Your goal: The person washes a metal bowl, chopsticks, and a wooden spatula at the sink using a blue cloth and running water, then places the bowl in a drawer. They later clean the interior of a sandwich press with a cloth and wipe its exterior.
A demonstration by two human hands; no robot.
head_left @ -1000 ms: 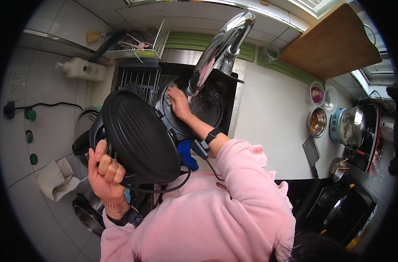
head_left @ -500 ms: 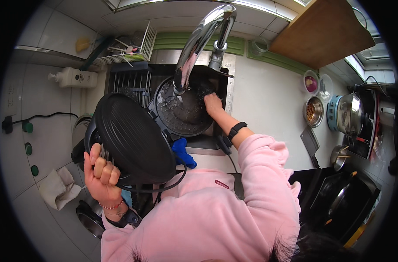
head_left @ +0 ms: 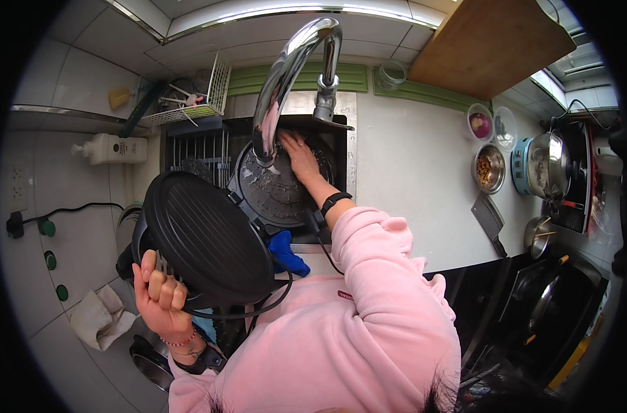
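A black hinged electric griddle [head_left: 207,237] lies unfolded across the sink edge. My left hand [head_left: 161,292] is closed round the rim of its ridged half, fingers curled over the edge, holding that half up on the left. The round lower half [head_left: 275,196] rests in the sink, its plate wet and speckled with droplets. My right hand [head_left: 301,158] lies on the far part of this plate, fingers stretched out, close beside the chrome faucet's [head_left: 267,124] spout. Water shows at the spout's mouth. A blue cloth [head_left: 286,255] hangs at the sink's front edge, and the griddle's cord loops below.
A wire drying rack [head_left: 200,148] stands left in the sink, near a white pump bottle [head_left: 117,149]. On the right counter are a cleaver [head_left: 490,224], a metal bowl of food [head_left: 489,168] and a glass-lidded pot [head_left: 546,165]. A wooden board [head_left: 492,48] leans behind.
My right hand has moved from the plate's right edge leftward toward the spout, its fingers now spread out. The left hand keeps its grip on the griddle. The whole view has shifted slightly.
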